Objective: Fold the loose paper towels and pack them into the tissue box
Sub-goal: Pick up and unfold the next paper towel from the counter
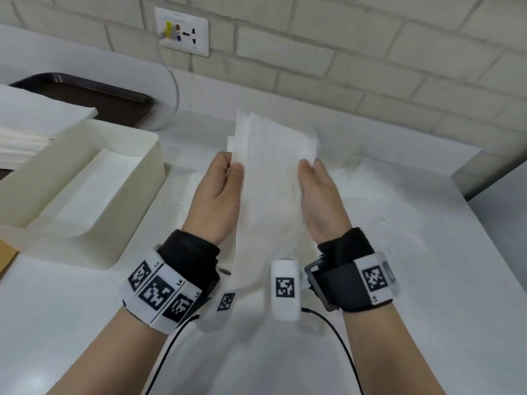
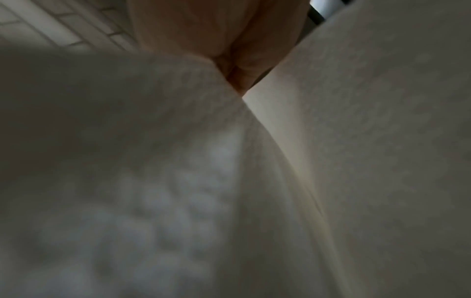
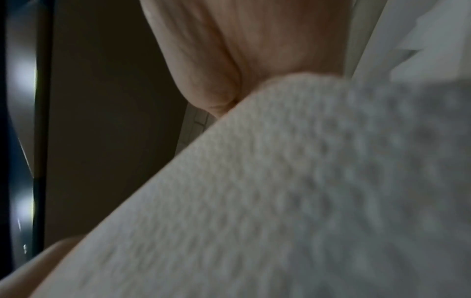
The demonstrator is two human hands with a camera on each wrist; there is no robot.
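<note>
- left hand (image 1: pixel 218 192): thumb and fingers pinch the left edge of the paper towel (image 1: pixel 271 178), palm facing inward
- right hand (image 1: pixel 319 195): fingers on the towel's right edge, thumb on the near face; looks like a grip, fingertips hidden behind the sheet
- towel held up in the air between both hands, folded in layers, lower end trailing down to the table (image 1: pixel 413 309)
- wrist views: mostly blurred towel texture plus palm (image 2: pixel 203 30), nothing more to read
- tissue box (image 1: pixel 85 192): open, cream, left of the hands, on the table
- stack of flat towels (image 1: pixel 25 132) far left, over a dark tray (image 1: pixel 119 106)
- wall socket (image 1: pixel 182 31) on the brick wall
</note>
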